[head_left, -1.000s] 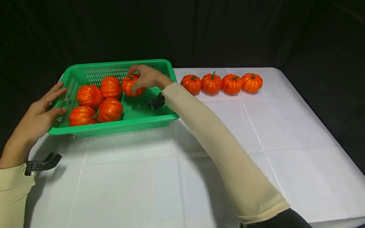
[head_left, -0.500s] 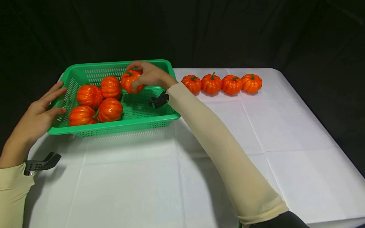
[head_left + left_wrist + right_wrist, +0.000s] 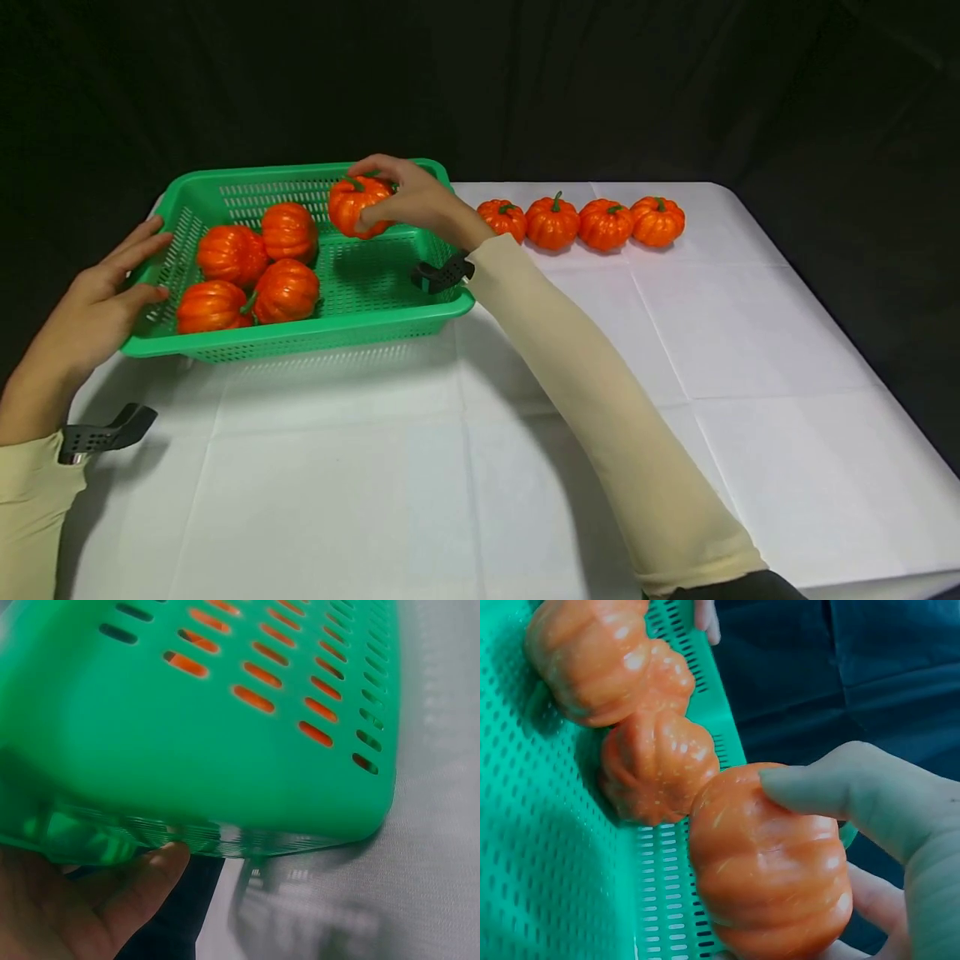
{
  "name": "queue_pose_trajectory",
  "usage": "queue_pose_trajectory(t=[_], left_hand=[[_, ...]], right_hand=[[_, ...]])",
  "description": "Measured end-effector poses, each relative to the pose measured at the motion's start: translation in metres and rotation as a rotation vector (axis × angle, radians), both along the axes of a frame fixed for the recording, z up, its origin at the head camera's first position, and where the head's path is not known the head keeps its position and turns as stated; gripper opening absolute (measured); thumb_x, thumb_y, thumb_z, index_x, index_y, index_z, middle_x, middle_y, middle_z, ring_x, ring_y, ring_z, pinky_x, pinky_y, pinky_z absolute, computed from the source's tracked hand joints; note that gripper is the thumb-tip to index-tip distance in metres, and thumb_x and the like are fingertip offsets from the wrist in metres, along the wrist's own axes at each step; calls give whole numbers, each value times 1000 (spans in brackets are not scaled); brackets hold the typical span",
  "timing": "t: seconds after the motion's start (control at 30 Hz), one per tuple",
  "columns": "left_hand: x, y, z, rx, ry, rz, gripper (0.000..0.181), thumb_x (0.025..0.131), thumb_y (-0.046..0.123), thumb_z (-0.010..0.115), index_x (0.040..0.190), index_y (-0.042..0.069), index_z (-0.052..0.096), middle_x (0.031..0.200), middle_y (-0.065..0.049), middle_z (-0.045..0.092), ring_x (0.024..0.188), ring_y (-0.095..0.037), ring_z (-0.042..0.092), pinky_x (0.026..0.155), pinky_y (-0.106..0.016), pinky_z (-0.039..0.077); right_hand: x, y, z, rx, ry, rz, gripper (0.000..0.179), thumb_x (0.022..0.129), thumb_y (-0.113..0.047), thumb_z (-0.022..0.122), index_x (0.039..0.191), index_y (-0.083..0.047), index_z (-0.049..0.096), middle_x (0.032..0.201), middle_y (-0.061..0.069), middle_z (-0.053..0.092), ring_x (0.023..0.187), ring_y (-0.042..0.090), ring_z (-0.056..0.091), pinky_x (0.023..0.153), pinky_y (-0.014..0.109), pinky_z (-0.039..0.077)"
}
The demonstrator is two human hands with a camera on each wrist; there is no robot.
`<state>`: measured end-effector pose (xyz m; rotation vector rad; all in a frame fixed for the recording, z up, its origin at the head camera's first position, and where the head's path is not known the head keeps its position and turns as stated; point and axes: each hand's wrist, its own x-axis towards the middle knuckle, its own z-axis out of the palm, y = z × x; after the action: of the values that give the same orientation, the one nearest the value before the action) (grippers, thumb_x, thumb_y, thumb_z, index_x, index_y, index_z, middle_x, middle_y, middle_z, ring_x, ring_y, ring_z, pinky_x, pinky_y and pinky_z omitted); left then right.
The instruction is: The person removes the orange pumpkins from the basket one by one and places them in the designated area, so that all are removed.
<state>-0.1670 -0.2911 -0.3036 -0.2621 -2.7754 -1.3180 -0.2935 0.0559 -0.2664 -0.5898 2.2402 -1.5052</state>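
Observation:
An orange pumpkin [image 3: 352, 207] with a green stem is held in my right hand [image 3: 420, 200], above the right part of the green basket [image 3: 367, 321]. The right wrist view shows the thumb pressed on the pumpkin's ribbed underside [image 3: 769, 862], with fingers around its other side. Several more pumpkins [image 3: 288, 232] are bunched in the basket's left half. My left hand [image 3: 93, 312] rests on the basket's left rim, fingers extended over the edge. In the left wrist view, its thumb [image 3: 150, 889] touches near the rim; its other fingers are mostly hidden.
Several orange pumpkins [image 3: 552, 223] stand in a row on the white tablecloth [image 3: 337, 475], just right of the basket. A dark curtain [image 3: 600, 83] hangs behind the table. Black wrist mounts [image 3: 108, 432] stick out from the sleeves.
My right hand has lifted the pumpkin off the basket floor and shifted it slightly right and upward. The left hand stays on the rim, and the other pumpkins keep their places.

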Motion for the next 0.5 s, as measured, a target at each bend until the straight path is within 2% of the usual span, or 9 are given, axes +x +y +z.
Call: queue_pose_trajectory(t=[0.3,0.5], left_hand=[[-1,0,-3,8,-7,-4,54,96,7,40,148,12,26,151,21,9,138,-8,2,107,-53,1],[-2,0,-2,7,-1,-9,54,96,6,40,148,12,26,151,21,10,138,-8,2,107,-52,0]], right_hand=[[12,7,2,-61,36,6,65,69,-17,79,128,-24,52,121,3,49,99,23,53,82,35,49],[37,11,19,-111,49,-2,62,71,-16,77,128,-20,52,120,4,50,100,23,52,81,32,49]])
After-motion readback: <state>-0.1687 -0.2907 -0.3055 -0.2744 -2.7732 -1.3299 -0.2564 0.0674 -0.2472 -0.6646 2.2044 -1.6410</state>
